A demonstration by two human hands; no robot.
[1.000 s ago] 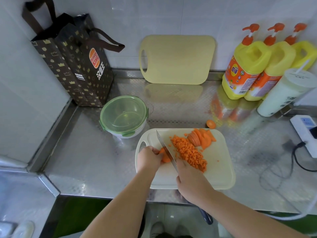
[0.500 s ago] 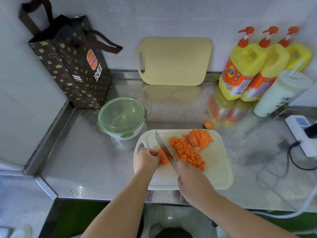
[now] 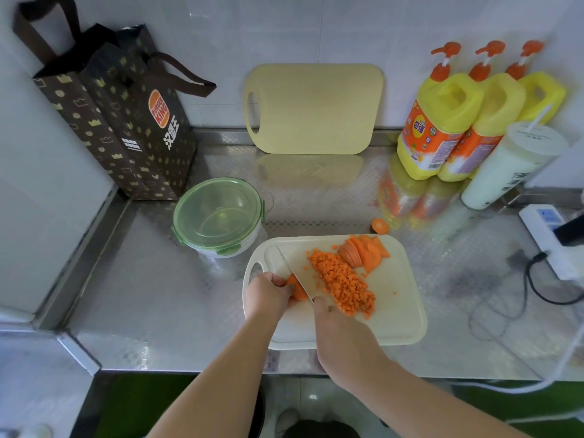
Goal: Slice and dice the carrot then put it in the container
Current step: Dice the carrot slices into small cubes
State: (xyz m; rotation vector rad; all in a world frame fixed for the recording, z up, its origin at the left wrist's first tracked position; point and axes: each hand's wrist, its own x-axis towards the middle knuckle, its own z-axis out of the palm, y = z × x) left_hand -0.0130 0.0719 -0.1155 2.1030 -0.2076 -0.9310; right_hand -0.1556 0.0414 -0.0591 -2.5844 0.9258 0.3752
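A person stands at a steel counter [image 3: 158, 295], arms reaching down to a pale cutting board [image 3: 395, 317] that lies flat near the front edge. On the board's left part, the left hand [image 3: 268, 294] curls its fingers over a carrot piece [image 3: 295, 289], pinning it to the surface. The right hand [image 3: 344, 336], at the board's near edge, is wrapped around the handle of a knife [image 3: 294, 273]. Its blade runs away from the person, just right of the left fingertips and against the carrot piece.

A long heap of diced carrot [image 3: 343, 284] lies across the middle of the board, right of the blade. Fanned slices [image 3: 363, 254] sit at the board's far edge, touching the heap's far end. A carrot end [image 3: 380, 226] lies on the counter just beyond the board's far edge.

The container [image 3: 218, 216], a round tub with a clear green clip lid on it, stands just beyond the board's far left corner. Further back, a second board [image 3: 316, 109] leans on the tiled wall. Left of that stands a brown paper bag [image 3: 126, 121]. Beyond the board's far right corner are three yellow pump bottles [image 3: 442, 121] and a white cup [image 3: 512, 165]. A power strip [image 3: 550, 235] lies well to the board's right
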